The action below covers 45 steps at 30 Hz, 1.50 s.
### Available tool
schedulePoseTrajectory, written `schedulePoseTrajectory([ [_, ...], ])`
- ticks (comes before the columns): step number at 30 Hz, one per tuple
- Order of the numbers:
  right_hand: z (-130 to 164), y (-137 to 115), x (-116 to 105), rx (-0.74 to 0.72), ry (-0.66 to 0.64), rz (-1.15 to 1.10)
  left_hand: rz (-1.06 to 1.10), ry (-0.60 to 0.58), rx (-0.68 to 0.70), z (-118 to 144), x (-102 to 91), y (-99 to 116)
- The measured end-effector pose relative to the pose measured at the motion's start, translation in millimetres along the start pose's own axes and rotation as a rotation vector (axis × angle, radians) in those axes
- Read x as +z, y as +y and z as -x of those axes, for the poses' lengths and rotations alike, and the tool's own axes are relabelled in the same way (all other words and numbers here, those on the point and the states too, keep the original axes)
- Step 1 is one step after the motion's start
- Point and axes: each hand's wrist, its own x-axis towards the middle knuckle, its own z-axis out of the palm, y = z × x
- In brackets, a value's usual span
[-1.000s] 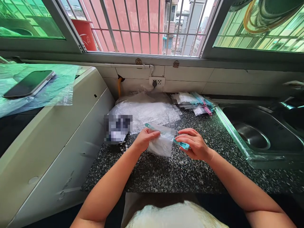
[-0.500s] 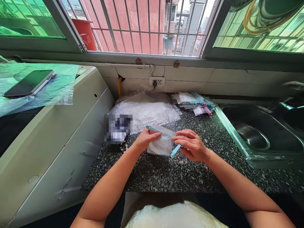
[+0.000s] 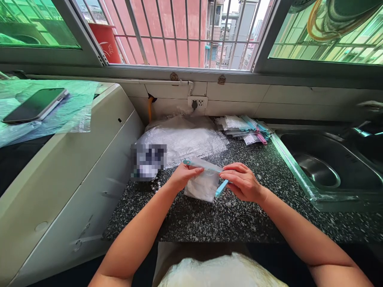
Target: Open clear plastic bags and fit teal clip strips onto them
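Observation:
A small translucent plastic bag [image 3: 202, 185] hangs between my hands above the speckled counter. My left hand [image 3: 186, 175] pinches its upper left corner, thumb in front, together with the end of a blue bag clip. One thin strip of that clip runs across the top of the bag. The clip's other blue arm [image 3: 221, 188] slants down below my right hand, swung apart from the strip. My right hand [image 3: 241, 182] is closed at the upper right of the bag, fingers on the clip; the hinge is hidden by the fingers.
Behind lies a large clear plastic sheet or bag [image 3: 191, 137]. A pile of small bags with blue and pink clips [image 3: 245, 126] sits by the sink [image 3: 283, 159] on the right. A phone [image 3: 37, 104] rests on green film at left. A blurred-out item [image 3: 148, 161] lies left of my hands.
The bag's lower part has swung slightly downward and flattened toward the camera. My right hand has shifted very slightly to the right; both hands keep their hold.

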Motion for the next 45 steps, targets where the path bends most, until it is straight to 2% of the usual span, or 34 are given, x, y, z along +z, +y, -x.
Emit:
schedulePoseTrajectory([
  [7, 1.3, -1.9, 2.9, 0.038, 0.142, 0.094, 0.016, -0.006, 0.044, 1.7, 4.4, 2.2],
  [14, 1.0, -4.2, 8.9, 0.092, 0.186, 0.093, -0.038, 0.001, 0.036, 4.3, 8.4, 1.5],
  [21, 0.5, -5.7, 12.0, 0.104, 0.192, 0.129, -0.076, -0.012, 0.077, 6.0, 13.2, 3.8],
  [30, 1.1, -6.1, 17.2, 0.168, 0.176, 0.17, -0.114, 0.028, 0.151, 6.9, 17.4, 3.6],
  [45, -0.6, -5.5, 20.4, 0.172, 0.166, 0.218, -0.103, -0.03, 0.208, 5.2, 16.2, 0.8],
])
